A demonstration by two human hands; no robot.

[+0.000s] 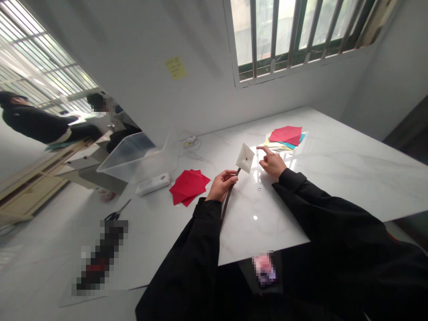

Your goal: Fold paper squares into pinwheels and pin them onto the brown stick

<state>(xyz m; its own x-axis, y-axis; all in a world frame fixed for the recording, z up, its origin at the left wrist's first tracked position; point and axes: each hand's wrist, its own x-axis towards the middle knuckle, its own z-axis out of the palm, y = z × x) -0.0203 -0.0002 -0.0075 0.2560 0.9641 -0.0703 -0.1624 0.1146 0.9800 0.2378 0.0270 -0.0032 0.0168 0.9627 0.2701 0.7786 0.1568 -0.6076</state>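
Note:
My left hand [221, 183] is closed around a thin dark stick [228, 197] that slants up from my sleeve. A white folded paper square [245, 157] with a small pin at its middle sits on the stick's top end. My right hand [272, 161] hovers just right of the paper, index finger stretched out toward its right corner, other fingers curled, holding nothing. Both arms wear black sleeves over a white marble table [327, 178].
Red paper sheets [188, 185] lie left of my left hand. A stack of coloured papers [285, 137] sits behind my right hand. A clear plastic bin [133, 156], a white power strip [153, 183], scissors [117, 213] and a small pin [259, 189] are on the table. Two people sit at far left.

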